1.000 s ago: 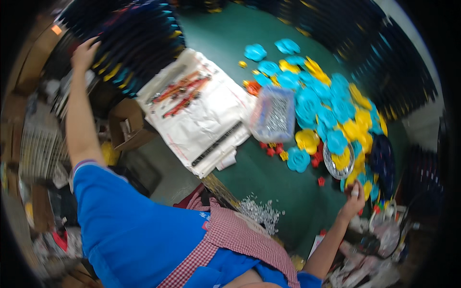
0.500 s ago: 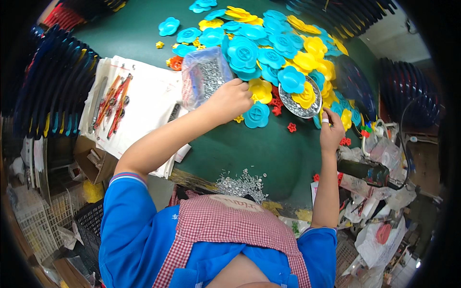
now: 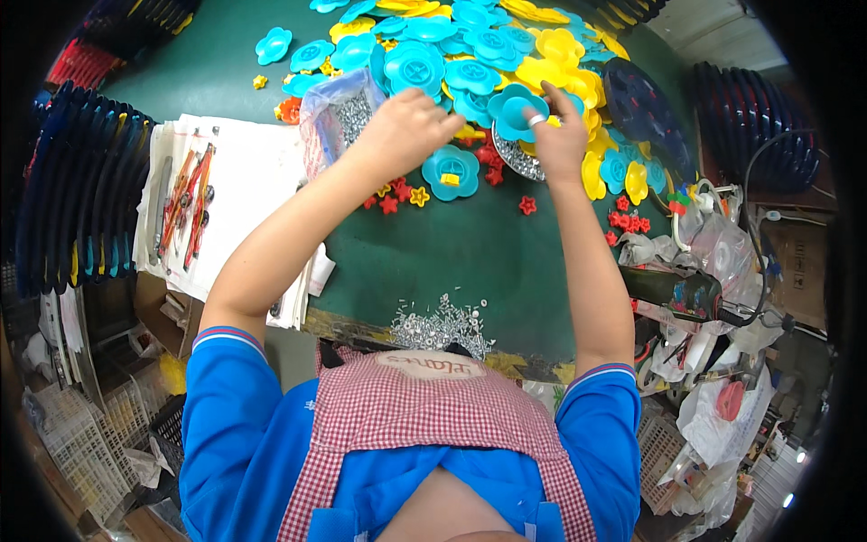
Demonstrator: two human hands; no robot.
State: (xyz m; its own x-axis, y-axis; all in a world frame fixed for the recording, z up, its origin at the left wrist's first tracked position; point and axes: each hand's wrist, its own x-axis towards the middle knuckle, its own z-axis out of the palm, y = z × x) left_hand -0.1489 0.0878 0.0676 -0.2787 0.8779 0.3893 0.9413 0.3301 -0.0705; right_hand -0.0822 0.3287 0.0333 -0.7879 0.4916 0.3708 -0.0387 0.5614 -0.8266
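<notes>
My left hand (image 3: 408, 134) is closed just right of a plastic-lined box (image 3: 350, 119) of small metal parts. Anything in its fingers is hidden. In front of it a blue plastic flower (image 3: 451, 161) lies on the table with a small yellow piece (image 3: 449, 180) on it. My right hand (image 3: 560, 140), a white band round one digit, is over a round metal bowl (image 3: 519, 163). Its banded digit presses on a blue flower (image 3: 513, 107) at the bowl's far rim, another finger stretched beyond; its fingertips are partly hidden. Beyond both hands spreads a heap of blue and yellow flowers (image 3: 488, 45).
Small red stars (image 3: 527, 205) are scattered by the bowl. A white paper stack (image 3: 248, 181) with red-orange strips is at left. Loose screws (image 3: 442, 327) lie at the near edge. Stacked dark curved parts (image 3: 77, 199) stand at left; a black-handled tool (image 3: 673, 292) lies at right.
My right hand has moved left and away from me, onto the blue flower over the bowl. The left hand has shifted left. A small yellow piece now shows on the near blue flower.
</notes>
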